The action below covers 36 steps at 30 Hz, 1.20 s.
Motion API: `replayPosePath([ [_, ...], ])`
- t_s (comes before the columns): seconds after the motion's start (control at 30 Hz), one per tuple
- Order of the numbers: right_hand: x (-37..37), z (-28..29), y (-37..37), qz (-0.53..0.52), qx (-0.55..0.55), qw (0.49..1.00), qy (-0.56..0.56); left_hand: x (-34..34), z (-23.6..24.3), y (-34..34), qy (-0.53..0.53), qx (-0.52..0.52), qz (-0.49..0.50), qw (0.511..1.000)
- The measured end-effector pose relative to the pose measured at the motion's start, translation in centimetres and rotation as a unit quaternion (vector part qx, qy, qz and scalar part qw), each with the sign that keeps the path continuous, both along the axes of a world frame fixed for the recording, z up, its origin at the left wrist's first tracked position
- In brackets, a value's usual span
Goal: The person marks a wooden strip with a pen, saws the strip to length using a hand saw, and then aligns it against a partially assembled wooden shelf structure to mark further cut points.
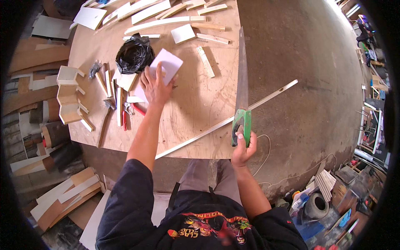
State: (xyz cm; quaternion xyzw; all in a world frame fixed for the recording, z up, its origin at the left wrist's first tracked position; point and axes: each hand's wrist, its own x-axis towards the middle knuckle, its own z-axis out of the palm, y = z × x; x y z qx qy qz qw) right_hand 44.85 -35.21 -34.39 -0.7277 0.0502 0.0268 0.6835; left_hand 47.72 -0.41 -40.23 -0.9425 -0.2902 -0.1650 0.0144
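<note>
My right hand [243, 151] is wrapped around the green-and-black handle of a handsaw [243, 83]. The blade points away from me along the table's right edge, beside a long thin wood strip [200, 135] that lies slantwise and sticks out past that edge. My left hand [157, 85] grips a flat whitish board [170, 66], with fingers spread over its face and the thumb by its right side. Part of the board is hidden under the hand. Just beyond it sits a container lined with a black plastic bag [134, 54].
Wood offcuts [151, 12] crowd the table's far side. On the left are a hammer [104, 121], red-handled pliers [124, 120] and a zigzag wooden piece [68, 95]. Plywood scraps [68, 193] are piled on the floor at left. A cord [268, 152] crosses the floor at right.
</note>
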Motion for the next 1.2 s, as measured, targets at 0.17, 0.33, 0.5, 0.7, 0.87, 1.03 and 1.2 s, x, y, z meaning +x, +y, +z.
replayPosePath([
  [0.17, -0.2, -0.1, -0.1, 0.017, -0.011, 0.999, 0.033, 3.0, 0.6, 1.7, 0.033, 0.072, -0.009, 0.997],
  [0.33, 0.0, 0.9, -1.7, -0.04, 0.012, 0.999, 0.004, 0.2, 1.5, -9.8, 0.017, -0.303, -0.213, 0.929],
  [0.5, 0.3, 1.4, -4.7, -0.075, 0.019, 0.997, -0.008, -3.7, 0.5, -20.5, 0.061, -0.222, -0.294, 0.928],
  [0.7, -0.5, 1.5, -8.8, -0.103, 0.013, 0.995, -0.014, -1.6, 0.1, -19.2, 0.05, -0.22, -0.332, 0.916],
  [0.87, -2.0, 2.2, -11.5, -0.099, 0.012, 0.995, 0.001, 1.1, -0.2, -16.3, 0.059, -0.212, -0.385, 0.896],
  [1.03, -3.9, 1.6, -14.1, -0.051, -0.015, 0.999, 0.007, 1.9, -0.2, -16.8, 0.045, -0.184, -0.38, 0.905],
  [1.2, -4.7, 1.5, -15.2, -0.033, -0.052, 0.998, 0.016, 3.3, -1.6, -18.9, 0.018, -0.18, -0.426, 0.887],
])
